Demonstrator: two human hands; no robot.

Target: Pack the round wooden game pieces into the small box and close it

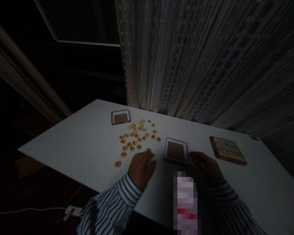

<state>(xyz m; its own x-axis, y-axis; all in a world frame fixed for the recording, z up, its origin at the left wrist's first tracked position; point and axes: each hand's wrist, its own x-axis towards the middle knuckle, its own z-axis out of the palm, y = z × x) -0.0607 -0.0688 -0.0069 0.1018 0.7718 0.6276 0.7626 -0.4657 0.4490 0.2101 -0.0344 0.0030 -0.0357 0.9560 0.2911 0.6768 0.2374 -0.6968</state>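
Observation:
Several round wooden Chinese chess pieces point(131, 148) lie scattered on the table, some with red characters, some with dark ones, some without visible markings. At their near edge, my left hand point(142, 166) has its fingers stretched forward and its thumb apart. Its fingertips are beside a dark-lettered piece point(148, 150); whether they touch it I cannot tell. An open shallow box point(165, 151) with a brown bottom and pale rim sits between my hands. My right hand point(207, 166) is at its right edge, with fingers and thumb drawn together on the rim.
Another shallow box point(112, 118) stands behind the pieces at the far left. A printed flat box point(227, 150) lies to the right on the white table point(71, 143). A patterned curtain point(161, 65) hangs along the far edge. A power strip point(74, 210) with cords is below left.

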